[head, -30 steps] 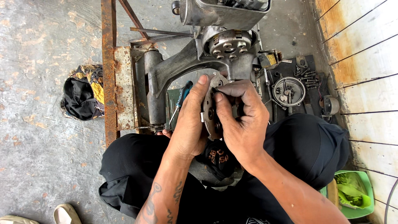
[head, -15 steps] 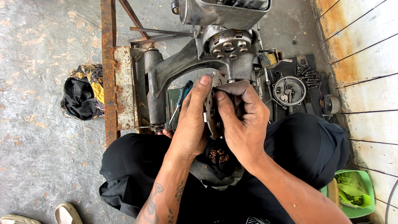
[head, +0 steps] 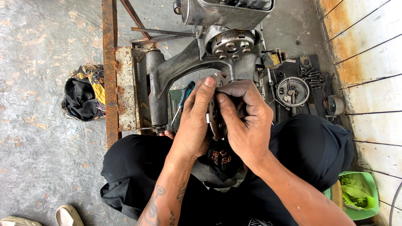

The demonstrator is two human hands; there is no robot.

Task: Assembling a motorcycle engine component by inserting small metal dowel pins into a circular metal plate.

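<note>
The person sits on the concrete floor (head: 37,159) with both hands raised over the lap, the left hand (head: 193,121) and the right hand (head: 247,121) pressed to either side of a round metal disc part (head: 214,121), fingers curled tight around its rim and holding it on edge between them. Just beyond the hands stands a grey engine casing (head: 176,71) bolted against a rusty steel frame (head: 109,71), with a blue-handled screwdriver (head: 181,104) leaning beside the left hand. Small parts lie on a dark mat (head: 310,83) to the right, a crumpled rag (head: 83,94) to the left and a green bowl (head: 356,196) by the right knee.
</note>
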